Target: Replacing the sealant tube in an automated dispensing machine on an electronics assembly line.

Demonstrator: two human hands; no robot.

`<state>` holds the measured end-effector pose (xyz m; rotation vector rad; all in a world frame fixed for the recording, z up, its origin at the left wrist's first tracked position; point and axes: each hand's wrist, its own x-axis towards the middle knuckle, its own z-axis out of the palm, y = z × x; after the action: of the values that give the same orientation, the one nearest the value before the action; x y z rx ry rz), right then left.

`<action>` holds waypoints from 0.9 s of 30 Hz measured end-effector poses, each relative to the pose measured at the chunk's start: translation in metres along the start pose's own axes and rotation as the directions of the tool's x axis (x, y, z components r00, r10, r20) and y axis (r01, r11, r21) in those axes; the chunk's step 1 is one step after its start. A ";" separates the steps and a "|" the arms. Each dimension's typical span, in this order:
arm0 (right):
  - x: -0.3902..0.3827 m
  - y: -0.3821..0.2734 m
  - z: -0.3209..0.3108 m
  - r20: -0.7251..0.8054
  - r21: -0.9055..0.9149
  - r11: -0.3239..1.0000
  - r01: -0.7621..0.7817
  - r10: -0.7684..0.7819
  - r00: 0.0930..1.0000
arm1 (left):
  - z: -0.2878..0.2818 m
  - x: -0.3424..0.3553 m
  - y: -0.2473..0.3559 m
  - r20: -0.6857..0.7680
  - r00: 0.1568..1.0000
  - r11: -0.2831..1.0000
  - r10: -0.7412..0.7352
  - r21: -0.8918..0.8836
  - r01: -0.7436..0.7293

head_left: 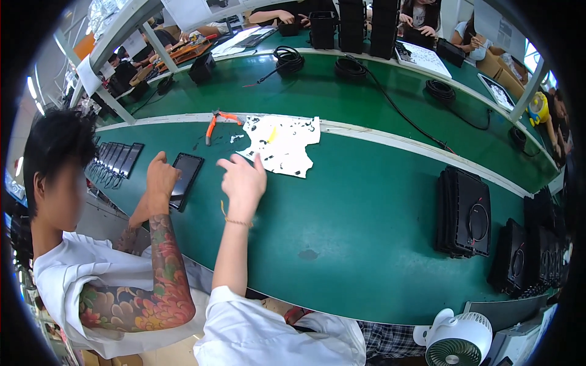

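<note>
My left hand, with a thin string bracelet at the wrist, hangs above the green table. Its thumb and some fingers are spread apart, and I see nothing held in it. Just beyond it lies a white irregular sheet scattered with small black pieces and one yellow piece. Orange-handled pliers rest left of the sheet. To the left of my hand is a flat black panel with a glossy face. A co-worker's hand is over that panel's left edge. My right hand is not in view.
A row of black panels with cables lies at far left. Stacked black cases stand at right, near a white fan. A raised shelf behind holds coiled black cables. A co-worker is close on my left.
</note>
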<state>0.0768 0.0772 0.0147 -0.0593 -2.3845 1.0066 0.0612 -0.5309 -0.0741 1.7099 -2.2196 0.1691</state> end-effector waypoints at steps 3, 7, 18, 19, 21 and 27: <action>0.011 0.003 0.021 0.017 -0.012 1.000 0.020 -0.020 1.000 | 0.005 0.008 -0.005 -0.005 0.993 0.992 -0.121 -0.044 0.121; 0.020 0.002 0.040 0.064 -0.026 0.998 0.054 -0.052 0.997 | -0.003 -0.015 0.017 -0.069 0.996 0.986 0.058 -0.154 -0.068; 0.029 0.035 0.075 0.213 -0.024 0.992 0.126 -0.118 0.970 | 0.032 -0.067 0.059 -0.042 0.880 0.879 0.474 0.091 -0.469; 0.030 0.037 0.077 0.223 -0.022 0.991 0.133 -0.125 0.967 | 0.033 -0.067 0.058 -0.051 0.877 0.877 0.477 0.090 -0.472; 0.031 0.039 0.081 0.245 -0.014 0.989 0.150 -0.142 0.959 | 0.034 -0.067 0.058 -0.037 0.876 0.875 0.480 0.093 -0.475; 0.036 0.033 0.099 0.297 0.041 0.976 0.216 -0.218 0.930 | 0.032 -0.058 0.049 -0.040 0.877 0.876 0.479 0.090 -0.474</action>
<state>-0.0089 0.0457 -0.0473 0.3795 -2.5860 0.9741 0.0209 -0.4734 -0.1186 1.1345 -2.5759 0.4235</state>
